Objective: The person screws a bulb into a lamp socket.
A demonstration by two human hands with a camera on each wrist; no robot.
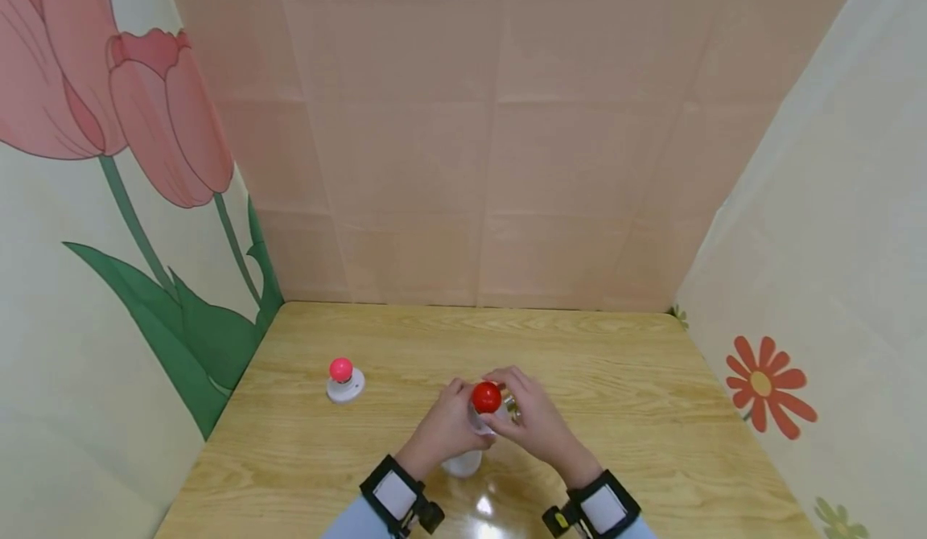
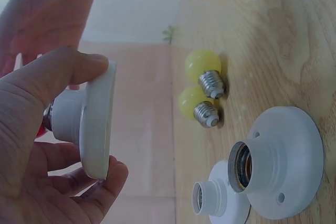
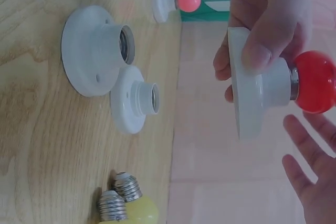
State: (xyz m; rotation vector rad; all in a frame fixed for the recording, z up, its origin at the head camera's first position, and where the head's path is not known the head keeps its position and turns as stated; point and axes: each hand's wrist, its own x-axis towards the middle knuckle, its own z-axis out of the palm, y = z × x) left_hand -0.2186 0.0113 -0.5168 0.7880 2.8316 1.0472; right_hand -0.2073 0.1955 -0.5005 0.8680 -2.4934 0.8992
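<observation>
Your left hand (image 1: 451,426) grips a white socket (image 3: 275,87) by its base, roughly upright off the table (image 1: 615,362), thumb and fingertips at opposite rims. Your right hand (image 1: 539,422) is loosely spread beside the red bulb (image 1: 486,398), which sits in that socket between your hands. Expect both light and stiff, the bulb slick and perhaps fragile; take its round sides gently. Beyond your left hand stands a pink bulb (image 1: 341,369).

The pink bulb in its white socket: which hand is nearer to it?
Left. The left hand holds a lamp socket to the right of the pink bulb; the right hand is farther right, beside the red bulb.
</observation>
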